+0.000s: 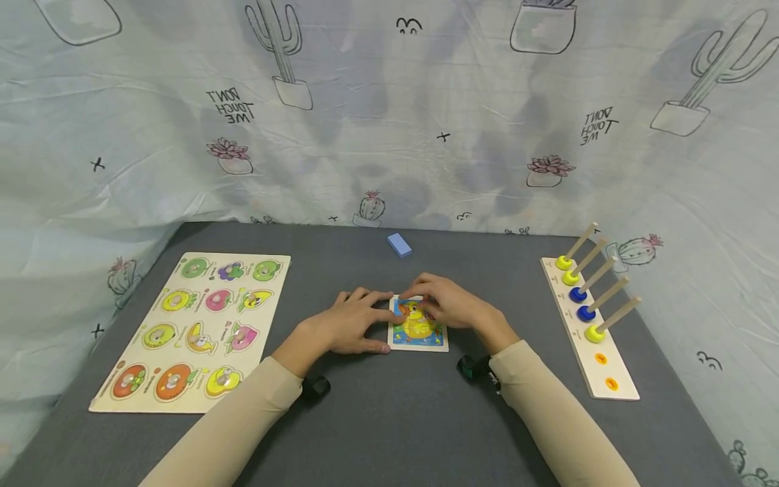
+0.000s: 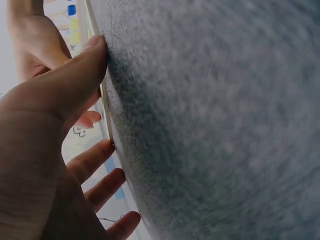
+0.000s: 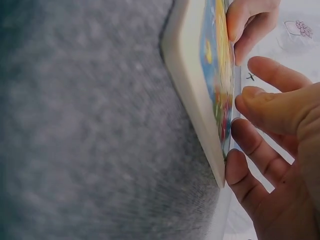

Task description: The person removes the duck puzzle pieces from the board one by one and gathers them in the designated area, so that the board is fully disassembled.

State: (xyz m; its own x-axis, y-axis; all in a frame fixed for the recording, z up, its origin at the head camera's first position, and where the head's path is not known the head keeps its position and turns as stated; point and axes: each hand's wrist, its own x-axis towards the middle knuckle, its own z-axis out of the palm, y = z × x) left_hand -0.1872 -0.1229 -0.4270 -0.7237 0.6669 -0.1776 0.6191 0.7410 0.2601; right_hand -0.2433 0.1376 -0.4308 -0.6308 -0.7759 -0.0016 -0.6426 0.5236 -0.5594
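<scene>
A small square jigsaw puzzle with a yellow duck on blue, set in a pale wooden frame, lies on the grey table in the head view. My left hand rests at its left side, thumb at the lower left corner and index finger reaching over the picture. From the right, my right hand touches the upper part of the picture with thumb and fingertips. In the right wrist view the right hand has its fingers spread along the board's edge. Both hands hide parts of the picture.
At the left lies a wooden fruit puzzle board. A counting board with upright pegs and yellow and blue rings stands at the right. Near the back edge is a small blue block. Printed cloth hangs behind the table.
</scene>
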